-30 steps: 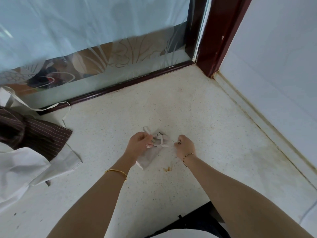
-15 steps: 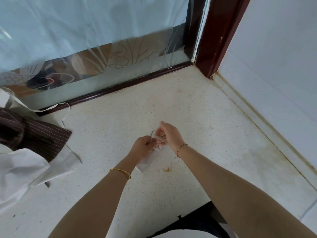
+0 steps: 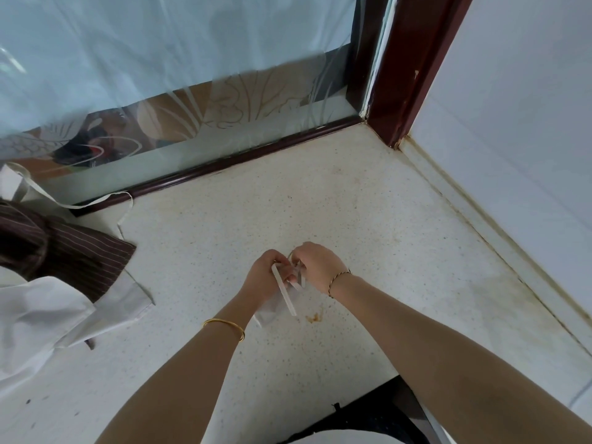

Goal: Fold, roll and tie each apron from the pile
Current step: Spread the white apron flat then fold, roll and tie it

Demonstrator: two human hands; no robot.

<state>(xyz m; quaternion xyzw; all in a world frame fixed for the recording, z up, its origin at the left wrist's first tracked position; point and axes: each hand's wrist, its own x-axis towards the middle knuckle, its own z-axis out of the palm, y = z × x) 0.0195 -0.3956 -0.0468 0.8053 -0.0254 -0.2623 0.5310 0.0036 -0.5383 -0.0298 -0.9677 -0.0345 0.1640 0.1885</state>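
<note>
Rolled white apron (image 3: 272, 307), pinched by the left hand (image 3: 266, 277) while the right hand (image 3: 317, 267) grips its strap (image 3: 283, 291), may unroll if the knot slips.

Rolled apron (image 3: 272, 307) mostly behind hands

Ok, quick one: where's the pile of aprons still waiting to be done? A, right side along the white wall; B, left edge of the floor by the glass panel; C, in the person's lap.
B: the pile of aprons, striped brown and white cloth, lies at the left edge beside the glass panel.
</note>
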